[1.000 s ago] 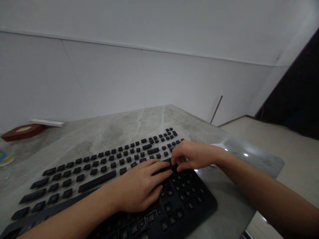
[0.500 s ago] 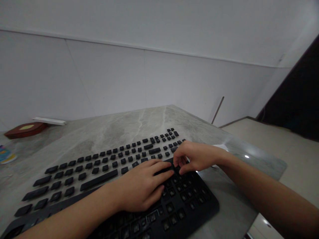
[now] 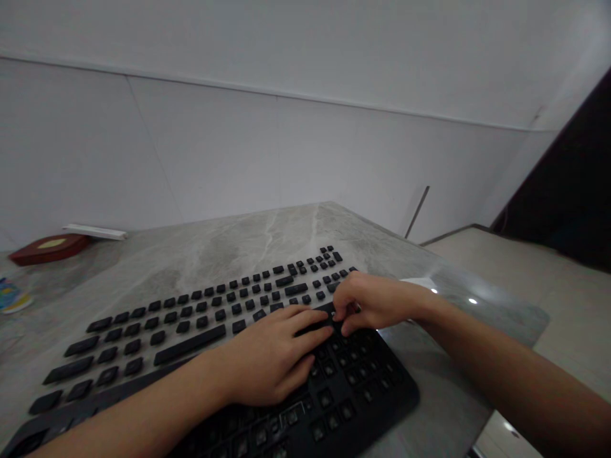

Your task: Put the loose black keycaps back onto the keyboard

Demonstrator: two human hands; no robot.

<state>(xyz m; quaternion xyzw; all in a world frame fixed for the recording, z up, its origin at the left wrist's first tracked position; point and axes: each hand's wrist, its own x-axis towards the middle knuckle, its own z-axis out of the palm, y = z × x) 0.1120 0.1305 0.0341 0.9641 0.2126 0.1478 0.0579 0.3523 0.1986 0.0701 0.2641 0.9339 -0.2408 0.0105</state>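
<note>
A black keyboard (image 3: 367, 416) lies at an angle in front of me, with bare key sockets showing over its right part. My left hand (image 3: 277, 356) rests flat across it, fingers stretched out and slightly apart. Close to those fingertips, my right hand (image 3: 360, 302) bends over the keyboard's far edge, thumb and fingers drawn together in a pinch. What they hold, if anything, is hidden. Beyond the keyboard, loose black keycaps are laid out in rows, among them a long space bar (image 3: 189, 345) and a wide keycap (image 3: 82, 346) at the left.
The grey marbled table (image 3: 248, 235) meets a white wall (image 3: 219, 146). A reddish-brown box (image 3: 50, 249), a white strip (image 3: 95, 231) and a colourful item (image 3: 14, 298) sit at the far left. Something white (image 3: 420, 282) lies partly behind my right wrist.
My right hand's fingers have shifted very slightly at the keyboard's far edge. My left hand, the keyboard and the loose keycaps stay where they were.
</note>
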